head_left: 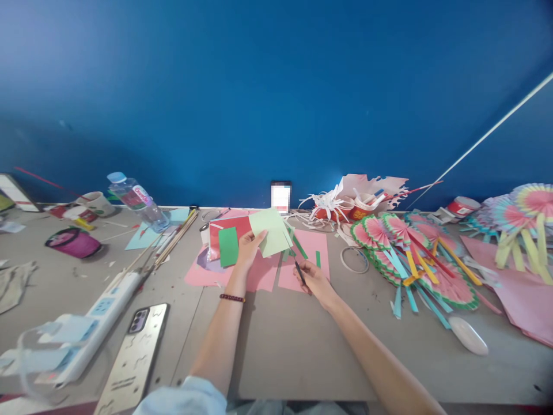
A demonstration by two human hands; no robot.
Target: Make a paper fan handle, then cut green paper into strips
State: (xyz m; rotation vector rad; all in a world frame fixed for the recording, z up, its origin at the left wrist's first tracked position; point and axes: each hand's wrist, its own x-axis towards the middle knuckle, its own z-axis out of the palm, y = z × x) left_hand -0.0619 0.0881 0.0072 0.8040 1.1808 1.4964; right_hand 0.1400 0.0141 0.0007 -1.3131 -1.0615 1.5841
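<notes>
My left hand [247,249] pinches a light green paper sheet [270,230] and holds it up above the table, fingers closed on its lower left corner. My right hand [311,276] is closed around scissors [297,266] whose blades reach the sheet's lower right edge, where thin strips hang. Under both hands lie pink paper sheets [263,275], a red sheet [235,226] and a dark green rectangle [228,246]. Green paper strips [318,259] rest on the pink paper.
Colourful pleated paper fans [406,253] lie at right with a tape roll [354,259] beside them. A phone [133,357] and power strip [103,305] lie at lower left. A water bottle [137,199], wooden sticks [173,242], and red cups with paper scraps [345,204] line the blue wall.
</notes>
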